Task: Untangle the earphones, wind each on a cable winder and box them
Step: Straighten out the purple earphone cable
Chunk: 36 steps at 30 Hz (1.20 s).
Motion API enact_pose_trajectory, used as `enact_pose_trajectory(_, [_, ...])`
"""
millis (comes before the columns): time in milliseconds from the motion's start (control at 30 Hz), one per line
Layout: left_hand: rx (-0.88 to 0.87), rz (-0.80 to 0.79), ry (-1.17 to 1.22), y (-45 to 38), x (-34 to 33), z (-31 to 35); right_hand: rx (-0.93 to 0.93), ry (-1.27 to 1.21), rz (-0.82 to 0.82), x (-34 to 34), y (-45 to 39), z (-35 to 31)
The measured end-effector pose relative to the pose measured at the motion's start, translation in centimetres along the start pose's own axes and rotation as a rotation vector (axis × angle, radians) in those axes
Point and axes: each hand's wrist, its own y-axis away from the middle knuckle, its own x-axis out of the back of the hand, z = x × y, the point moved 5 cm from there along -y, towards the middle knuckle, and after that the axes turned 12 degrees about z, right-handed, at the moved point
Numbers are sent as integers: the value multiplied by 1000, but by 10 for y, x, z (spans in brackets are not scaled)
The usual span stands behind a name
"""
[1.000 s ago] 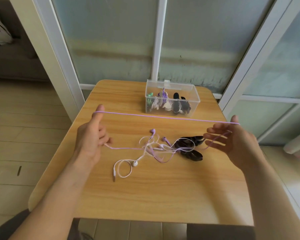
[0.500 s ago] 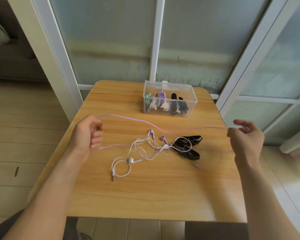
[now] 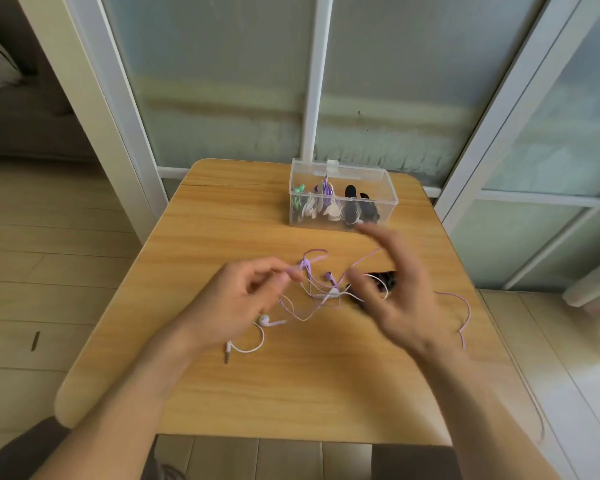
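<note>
While the left hand (image 3: 236,306) pinches the purple cord (image 3: 312,263) at its fingertips, the knot (image 3: 329,292) lies just right of them, between both hands. The right hand (image 3: 395,292), blurred, fingers spread, grip undeterminable, is nearer; the cord trails rightward.

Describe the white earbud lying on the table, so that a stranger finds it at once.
On the wooden table, look just below the left hand. There lies the white earbud, near the metal plug at the end of a white loop. The other visible buds are purple; only this one is white.
</note>
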Motion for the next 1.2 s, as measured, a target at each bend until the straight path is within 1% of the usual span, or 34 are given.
enact_pose_trajectory(33, [1, -63, -6, 4, -8, 0, 42, -34, -123, -15, 6, -10])
enact_pose_trajectory(100, [1, -124, -30, 10, -17, -3, 19, -67, -288, -36, 15, -14])
enact_pose_trajectory(133, [-7, -117, -50, 11, -19, -6, -6, -70, -310, -41, 17, -10])
enact_pose_trajectory(167, [-17, -95, -75, 10, -19, -8, -28, -73, -291, -42, 17, -9])
enact_pose_trajectory(233, [-43, -24, -153, 7, -13, -12, -89, -99, -165, -34, 12, -1])
enact_pose_trajectory(300, [-61, 57, -223, 3, -3, -13, -164, -175, 7, -15, 3, 8])
enact_pose_trajectory(400, [-54, 134, -213, -2, 9, -10, -182, -208, 276, 15, -7, 10])
enact_pose_trajectory(467, [-62, 168, -254, -3, 13, -8, -167, -209, 409, 26, -9, 9])
enact_pose_trajectory(600, [-49, 229, -372, -6, 23, -16, -233, -305, 690, 46, -10, 19])
enact_pose_trajectory(700, [-16, 246, -394, -8, 29, -24, -291, -332, 862, 59, -9, 31])
enact_pose_trajectory(733, [-9, 234, -388, -9, 28, -26, -332, -326, 892, 61, -8, 37])
enact_pose_trajectory(767, [-13, 220, -382, -9, 27, -26, -370, -288, 886, 62, -9, 43])
enact_pose_trajectory(800, [-28, 209, -375, -10, 25, -26, -408, -219, 833, 60, -10, 47])
enact_pose_trajectory(833, [-54, 205, -370, -9, 23, -25, -442, -103, 769, 56, -9, 50])
enact_pose_trajectory(867, [-90, 210, -369, -9, 21, -22, -436, 26, 698, 53, -8, 50])
enact_pose_trajectory(933, [-143, 214, -362, -7, 18, -16, -266, 203, 611, 41, -5, 37])
enact_pose_trajectory(1000, [-154, 191, -328, -5, 13, -14, -92, 193, 470, 18, 0, 18])
enact_pose_trajectory(1067, [-183, 156, -306, -3, 6, -11, 7, 65, 224, -11, 7, 3])
enact_pose_trajectory(1133, [-237, 111, -287, 0, 0, -7, 58, -18, -40, -38, 16, -7])
enact_pose_trajectory(1200, [-261, 90, -280, 2, -3, -7, 38, -37, -243, -55, 24, -6])
